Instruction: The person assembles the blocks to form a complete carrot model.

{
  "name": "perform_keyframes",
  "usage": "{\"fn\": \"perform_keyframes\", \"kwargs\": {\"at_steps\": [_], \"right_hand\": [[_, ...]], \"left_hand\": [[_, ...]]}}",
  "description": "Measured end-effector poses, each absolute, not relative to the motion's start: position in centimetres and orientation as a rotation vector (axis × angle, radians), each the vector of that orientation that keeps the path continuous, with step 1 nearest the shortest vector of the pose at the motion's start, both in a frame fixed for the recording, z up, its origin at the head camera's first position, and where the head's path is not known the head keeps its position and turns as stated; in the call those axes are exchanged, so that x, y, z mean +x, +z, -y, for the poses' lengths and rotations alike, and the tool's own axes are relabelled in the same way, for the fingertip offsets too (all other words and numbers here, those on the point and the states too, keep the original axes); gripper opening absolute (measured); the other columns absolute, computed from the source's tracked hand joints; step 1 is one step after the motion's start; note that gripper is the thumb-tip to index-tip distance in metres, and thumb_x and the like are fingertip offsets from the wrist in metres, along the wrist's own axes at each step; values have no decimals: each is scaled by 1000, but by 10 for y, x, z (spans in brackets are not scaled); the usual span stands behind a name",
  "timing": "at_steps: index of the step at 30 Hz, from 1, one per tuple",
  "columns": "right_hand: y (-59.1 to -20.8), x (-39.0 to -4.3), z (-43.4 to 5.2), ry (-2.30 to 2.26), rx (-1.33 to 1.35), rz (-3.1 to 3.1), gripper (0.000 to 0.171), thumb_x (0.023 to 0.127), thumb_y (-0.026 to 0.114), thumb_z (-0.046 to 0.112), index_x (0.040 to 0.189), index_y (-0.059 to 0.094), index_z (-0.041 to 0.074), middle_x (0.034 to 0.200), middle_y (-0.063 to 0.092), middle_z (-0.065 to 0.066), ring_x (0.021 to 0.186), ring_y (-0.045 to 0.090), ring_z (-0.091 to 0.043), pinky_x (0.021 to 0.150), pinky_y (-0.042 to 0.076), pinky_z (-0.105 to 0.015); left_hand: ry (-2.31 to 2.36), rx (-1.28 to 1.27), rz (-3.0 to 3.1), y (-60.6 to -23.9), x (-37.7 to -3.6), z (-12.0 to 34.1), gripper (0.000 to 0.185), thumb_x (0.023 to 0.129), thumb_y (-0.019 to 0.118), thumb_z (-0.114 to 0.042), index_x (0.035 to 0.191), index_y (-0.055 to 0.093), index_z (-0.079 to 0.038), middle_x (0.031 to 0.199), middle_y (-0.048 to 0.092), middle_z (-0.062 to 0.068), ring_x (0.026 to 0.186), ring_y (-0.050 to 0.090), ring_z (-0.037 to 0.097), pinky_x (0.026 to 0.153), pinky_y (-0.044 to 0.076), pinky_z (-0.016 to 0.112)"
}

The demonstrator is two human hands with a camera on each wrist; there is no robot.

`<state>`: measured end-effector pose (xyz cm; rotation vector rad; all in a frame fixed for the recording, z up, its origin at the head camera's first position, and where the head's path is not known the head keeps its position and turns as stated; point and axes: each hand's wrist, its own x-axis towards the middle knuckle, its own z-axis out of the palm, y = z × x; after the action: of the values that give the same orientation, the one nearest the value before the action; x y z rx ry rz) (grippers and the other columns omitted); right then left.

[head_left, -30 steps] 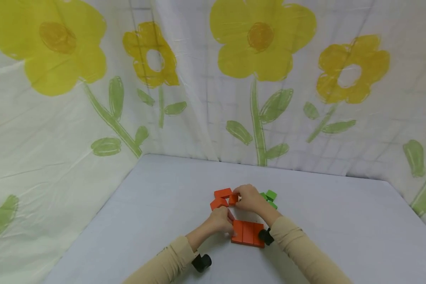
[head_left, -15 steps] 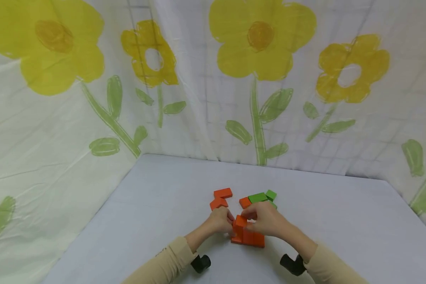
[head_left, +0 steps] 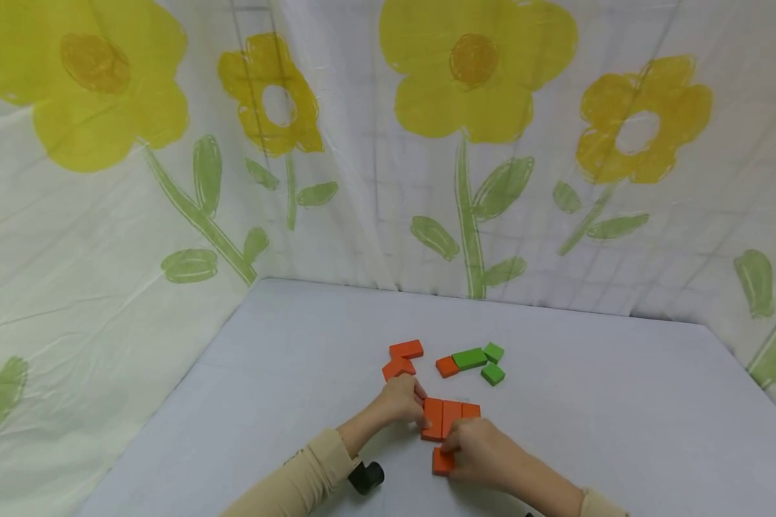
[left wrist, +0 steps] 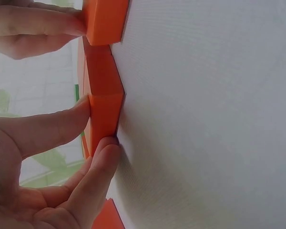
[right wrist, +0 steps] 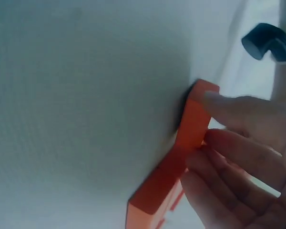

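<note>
Three orange blocks form a flat row [head_left: 450,416] on the grey table [head_left: 284,359]. My left hand [head_left: 417,406] grips the row's left end; in the left wrist view its thumb and forefinger [left wrist: 103,151] pinch the end block [left wrist: 105,119]. My right hand [head_left: 453,454] pinches a small orange block [head_left: 441,462] lying on the table just in front of the row. In the right wrist view, its fingertips [right wrist: 219,107] lie on that block [right wrist: 194,121], with the row [right wrist: 150,198] beside it.
Farther back lie loose orange blocks [head_left: 406,350] [head_left: 397,369] [head_left: 447,367] and three green blocks [head_left: 469,358] [head_left: 493,352] [head_left: 493,373]. A flower-printed cloth [head_left: 478,143] walls the table at the back and left. A black wrist mount [head_left: 366,477] sits under my left sleeve.
My right hand took a small orange block from the far cluster, brought it over the row, and now has it down on the near side. The left hand stayed on the row.
</note>
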<state>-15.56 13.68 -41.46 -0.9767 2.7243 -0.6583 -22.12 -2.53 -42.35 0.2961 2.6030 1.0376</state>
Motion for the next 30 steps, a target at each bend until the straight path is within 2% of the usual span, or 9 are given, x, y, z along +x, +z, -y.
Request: {"fn": "perform_keyframes", "kwargs": {"at_steps": [8, 15, 20, 25, 30], "right_hand": [[-421, -153, -135, -630, -1041, -2820, 15, 65, 75, 11, 78, 71, 5, 72, 53, 9, 64, 48, 0, 59, 45, -18], [-419, -155, -135, -649, -1034, -2831, 16, 65, 74, 10, 80, 71, 5, 73, 53, 9, 64, 47, -1, 60, 45, -19], [-411, -171, -140, -750, -979, -2785, 13, 70, 72, 14, 81, 70, 8, 73, 54, 10, 65, 47, -3, 58, 43, -20], [-406, -209, -149, -833, -962, -2860, 23, 75, 67, 6, 98, 65, 1, 90, 63, -6, 82, 57, -20, 67, 48, -30], [-409, -242, -151, -709, -955, -2897, 35, 75, 63, -5, 109, 57, -5, 105, 59, -15, 98, 54, -29, 81, 44, -40]], "left_hand": [[1042, 306, -2607, -424, -220, 26, 32, 58, 80, -6, 84, 61, 0, 69, 53, 1, 64, 48, 16, 57, 43, 29], [1035, 326, -2615, -422, -218, 26, 33, 58, 80, -7, 84, 62, 0, 68, 53, 0, 63, 48, 15, 57, 43, 28], [1039, 334, -2610, -424, -219, 27, 31, 58, 80, -7, 82, 62, -1, 68, 53, 0, 63, 48, 15, 57, 43, 27], [1059, 318, -2604, -425, -220, 27, 32, 57, 80, -7, 82, 61, -1, 68, 54, 1, 63, 49, 15, 57, 44, 29], [1063, 310, -2602, -427, -221, 27, 33, 57, 81, -7, 83, 62, -1, 68, 54, 0, 63, 50, 15, 57, 44, 28]]}}
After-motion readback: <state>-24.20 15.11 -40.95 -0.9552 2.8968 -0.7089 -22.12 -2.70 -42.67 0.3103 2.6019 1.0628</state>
